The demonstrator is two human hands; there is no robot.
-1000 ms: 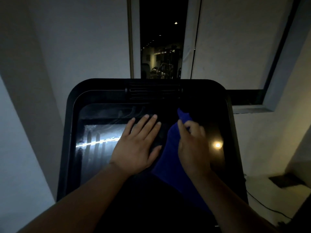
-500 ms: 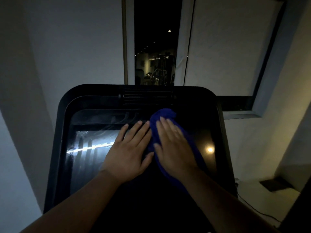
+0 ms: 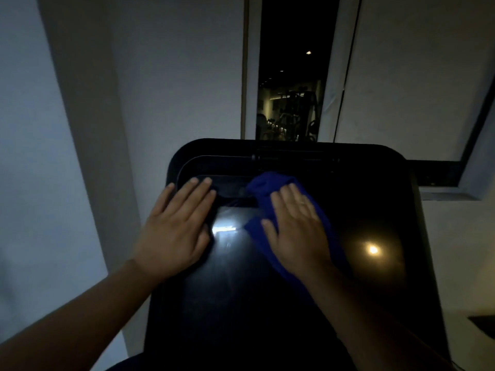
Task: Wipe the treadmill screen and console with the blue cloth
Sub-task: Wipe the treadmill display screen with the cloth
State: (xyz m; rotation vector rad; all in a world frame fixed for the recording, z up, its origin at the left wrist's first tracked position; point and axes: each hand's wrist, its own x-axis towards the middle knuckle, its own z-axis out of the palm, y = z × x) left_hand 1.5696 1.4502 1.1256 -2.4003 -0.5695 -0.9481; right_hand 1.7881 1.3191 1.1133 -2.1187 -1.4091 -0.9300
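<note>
The treadmill console [image 3: 380,183] is a large black glossy panel with rounded top corners, and its dark screen [image 3: 235,263] reflects light. The blue cloth [image 3: 263,186] lies bunched on the upper middle of the screen. My right hand [image 3: 296,231] lies flat on top of the cloth, fingers together, pressing it against the glass. My left hand [image 3: 178,228] rests flat on the screen's left side, fingers spread and reaching the upper bezel, with nothing in it.
White walls rise behind and to the left of the console. A narrow dark window [image 3: 290,76] behind the top edge shows gym machines. A dark-framed sill [image 3: 442,180] runs at right. A lamp's round reflection [image 3: 373,249] glows on the right of the panel.
My right hand has flattened on the cloth and pushed it up to the upper middle of the screen. My left hand slid left and up toward the bezel. The view tilted.
</note>
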